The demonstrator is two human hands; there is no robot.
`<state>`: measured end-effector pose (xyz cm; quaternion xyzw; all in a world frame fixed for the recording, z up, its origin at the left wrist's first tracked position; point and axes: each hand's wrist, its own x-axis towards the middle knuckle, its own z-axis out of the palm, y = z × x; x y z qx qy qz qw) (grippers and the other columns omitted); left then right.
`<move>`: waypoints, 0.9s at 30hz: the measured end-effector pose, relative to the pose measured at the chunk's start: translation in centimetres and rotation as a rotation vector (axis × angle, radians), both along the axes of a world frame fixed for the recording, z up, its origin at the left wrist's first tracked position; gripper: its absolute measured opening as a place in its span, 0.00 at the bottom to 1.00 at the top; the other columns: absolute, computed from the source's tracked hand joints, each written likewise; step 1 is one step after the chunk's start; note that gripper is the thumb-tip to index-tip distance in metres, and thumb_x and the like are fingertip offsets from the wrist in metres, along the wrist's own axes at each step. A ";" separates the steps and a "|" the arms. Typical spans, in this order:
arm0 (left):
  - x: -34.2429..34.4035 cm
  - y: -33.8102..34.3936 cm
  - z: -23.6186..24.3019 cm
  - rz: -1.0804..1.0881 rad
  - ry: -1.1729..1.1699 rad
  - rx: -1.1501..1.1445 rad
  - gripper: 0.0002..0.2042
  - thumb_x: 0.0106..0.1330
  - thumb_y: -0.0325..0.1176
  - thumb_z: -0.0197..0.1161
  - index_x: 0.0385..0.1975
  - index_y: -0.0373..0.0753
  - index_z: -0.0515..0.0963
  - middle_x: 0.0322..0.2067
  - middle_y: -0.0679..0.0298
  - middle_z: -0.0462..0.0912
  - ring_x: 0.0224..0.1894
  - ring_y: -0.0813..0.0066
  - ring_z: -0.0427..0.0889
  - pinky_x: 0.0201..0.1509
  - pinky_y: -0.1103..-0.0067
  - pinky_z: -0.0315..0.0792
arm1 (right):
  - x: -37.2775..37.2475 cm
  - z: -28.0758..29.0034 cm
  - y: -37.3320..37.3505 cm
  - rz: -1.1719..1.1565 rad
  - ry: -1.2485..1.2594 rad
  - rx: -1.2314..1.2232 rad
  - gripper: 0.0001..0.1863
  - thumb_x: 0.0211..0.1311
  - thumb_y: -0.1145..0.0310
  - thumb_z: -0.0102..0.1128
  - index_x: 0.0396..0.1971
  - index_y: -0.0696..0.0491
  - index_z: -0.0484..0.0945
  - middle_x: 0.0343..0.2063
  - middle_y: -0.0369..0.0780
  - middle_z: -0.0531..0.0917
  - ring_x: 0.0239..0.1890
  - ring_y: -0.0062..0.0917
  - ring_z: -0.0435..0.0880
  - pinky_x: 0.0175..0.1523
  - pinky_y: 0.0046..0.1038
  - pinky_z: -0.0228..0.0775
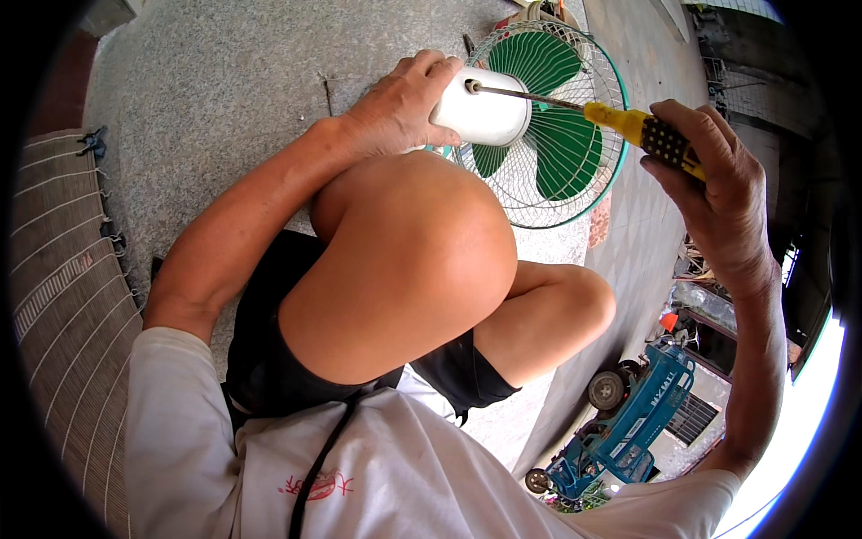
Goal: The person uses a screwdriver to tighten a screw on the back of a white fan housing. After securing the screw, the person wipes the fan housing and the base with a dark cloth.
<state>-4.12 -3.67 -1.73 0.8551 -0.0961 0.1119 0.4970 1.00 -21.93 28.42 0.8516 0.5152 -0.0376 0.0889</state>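
At frame centre, the left hand [400, 108] clamps the white motor housing [485, 110]. Upper right, the right hand [714, 171] grips the screwdriver [628, 121], tip seated in the housing. Beyond, the green fan [548, 126] lies on the floor [206, 90]. Risk: an angled shaft may slip off the screw.

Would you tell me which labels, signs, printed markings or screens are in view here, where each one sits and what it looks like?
Printed design: on the chest of the person's white shirt, small, drawn in red outline.
Lettering panel: on the side of the blue cart at lower right, pale characters on blue.
No packages or screens are in view.
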 end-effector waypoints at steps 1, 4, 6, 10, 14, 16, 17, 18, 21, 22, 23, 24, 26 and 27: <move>0.0 0.0 0.0 -0.002 0.002 -0.004 0.46 0.47 0.39 0.78 0.65 0.31 0.59 0.62 0.48 0.63 0.65 0.49 0.64 0.68 0.67 0.64 | 0.1 0.0 0.0 -0.010 0.017 0.009 0.20 0.54 0.73 0.71 0.47 0.51 0.76 0.34 0.40 0.83 0.34 0.28 0.87 0.37 0.26 0.79; 0.0 -0.1 -0.2 -0.009 -0.026 0.018 0.47 0.46 0.39 0.78 0.65 0.30 0.59 0.62 0.48 0.62 0.65 0.49 0.65 0.68 0.67 0.64 | 0.3 0.0 -0.3 -0.061 0.057 0.055 0.19 0.54 0.74 0.71 0.46 0.52 0.77 0.33 0.40 0.84 0.33 0.26 0.87 0.36 0.24 0.77; 0.0 -0.1 -0.2 0.001 -0.035 0.022 0.47 0.46 0.39 0.79 0.65 0.31 0.59 0.62 0.47 0.63 0.65 0.49 0.65 0.68 0.66 0.64 | 0.2 -0.1 -0.2 -0.120 0.084 0.064 0.17 0.55 0.74 0.70 0.45 0.53 0.77 0.31 0.41 0.84 0.33 0.23 0.86 0.36 0.22 0.76; -0.1 -0.2 -0.1 0.005 -0.044 0.022 0.46 0.46 0.39 0.79 0.65 0.31 0.60 0.62 0.47 0.63 0.64 0.48 0.65 0.67 0.66 0.65 | -0.2 0.0 0.2 -0.355 0.141 0.055 0.14 0.58 0.72 0.68 0.44 0.54 0.78 0.29 0.40 0.83 0.31 0.19 0.84 0.35 0.22 0.74; -0.1 -0.1 0.1 0.006 -0.043 0.025 0.45 0.47 0.39 0.78 0.64 0.31 0.61 0.62 0.47 0.64 0.64 0.48 0.65 0.67 0.66 0.65 | -0.6 -0.1 0.6 -0.431 0.176 0.079 0.12 0.60 0.72 0.65 0.44 0.56 0.79 0.29 0.39 0.83 0.30 0.18 0.82 0.36 0.22 0.74; 0.0 -0.1 -0.2 0.018 -0.061 0.033 0.45 0.47 0.39 0.78 0.65 0.31 0.61 0.62 0.47 0.64 0.64 0.48 0.65 0.67 0.66 0.65 | -0.8 -0.1 0.7 -0.443 0.218 0.104 0.12 0.60 0.71 0.64 0.44 0.57 0.79 0.29 0.40 0.83 0.30 0.19 0.82 0.36 0.21 0.74; 0.0 -0.1 -0.3 0.016 -0.063 0.029 0.45 0.47 0.39 0.78 0.65 0.31 0.61 0.62 0.47 0.64 0.64 0.48 0.65 0.67 0.66 0.65 | -0.8 -0.1 0.8 -0.439 0.213 0.110 0.13 0.60 0.71 0.64 0.44 0.58 0.79 0.29 0.40 0.83 0.30 0.19 0.82 0.36 0.21 0.74; 0.0 -0.1 -0.3 0.014 -0.065 0.026 0.45 0.46 0.39 0.78 0.65 0.31 0.61 0.61 0.47 0.64 0.64 0.48 0.66 0.67 0.66 0.65 | -0.8 -0.2 0.8 -0.435 0.208 0.116 0.13 0.60 0.71 0.64 0.43 0.58 0.79 0.28 0.41 0.83 0.30 0.19 0.82 0.36 0.21 0.74; 0.1 -0.1 -0.4 0.008 -0.068 0.017 0.45 0.46 0.39 0.78 0.65 0.32 0.61 0.61 0.48 0.65 0.64 0.48 0.66 0.67 0.66 0.65 | -0.6 -0.2 1.0 -0.440 0.182 0.095 0.14 0.60 0.69 0.65 0.43 0.60 0.79 0.28 0.42 0.83 0.30 0.21 0.82 0.37 0.20 0.75; 0.1 -0.1 -0.4 0.005 -0.068 0.014 0.45 0.46 0.39 0.78 0.65 0.32 0.61 0.61 0.48 0.65 0.64 0.48 0.66 0.67 0.66 0.65 | -0.6 -0.2 1.0 -0.443 0.171 0.082 0.14 0.60 0.69 0.65 0.43 0.60 0.79 0.28 0.42 0.83 0.30 0.21 0.82 0.37 0.20 0.75; 0.1 -0.2 -0.5 0.009 -0.069 0.015 0.45 0.46 0.39 0.78 0.65 0.32 0.61 0.61 0.48 0.65 0.64 0.48 0.66 0.67 0.66 0.65 | -0.5 -0.1 1.2 -0.458 0.180 0.070 0.14 0.60 0.68 0.65 0.43 0.60 0.79 0.28 0.42 0.83 0.30 0.21 0.83 0.37 0.20 0.75; 0.0 -0.2 -0.5 0.012 -0.069 0.017 0.45 0.46 0.39 0.78 0.65 0.32 0.61 0.61 0.48 0.65 0.64 0.48 0.66 0.67 0.66 0.65 | -0.4 0.0 1.3 -0.473 0.188 0.058 0.14 0.60 0.68 0.65 0.42 0.60 0.80 0.28 0.43 0.83 0.30 0.21 0.83 0.37 0.21 0.75; 0.1 -0.1 -0.4 0.007 -0.054 0.018 0.45 0.46 0.40 0.78 0.65 0.32 0.61 0.61 0.47 0.64 0.64 0.48 0.66 0.67 0.65 0.65 | -0.3 0.1 1.5 -0.498 0.180 0.035 0.14 0.61 0.67 0.65 0.42 0.60 0.80 0.28 0.43 0.83 0.29 0.22 0.83 0.36 0.20 0.75; 0.1 0.0 -0.4 -0.002 -0.038 0.017 0.46 0.46 0.40 0.78 0.65 0.32 0.61 0.61 0.47 0.64 0.64 0.48 0.66 0.67 0.65 0.65 | -0.3 0.1 1.7 -0.508 0.163 0.022 0.14 0.62 0.66 0.64 0.42 0.61 0.80 0.28 0.43 0.83 0.29 0.21 0.83 0.35 0.20 0.74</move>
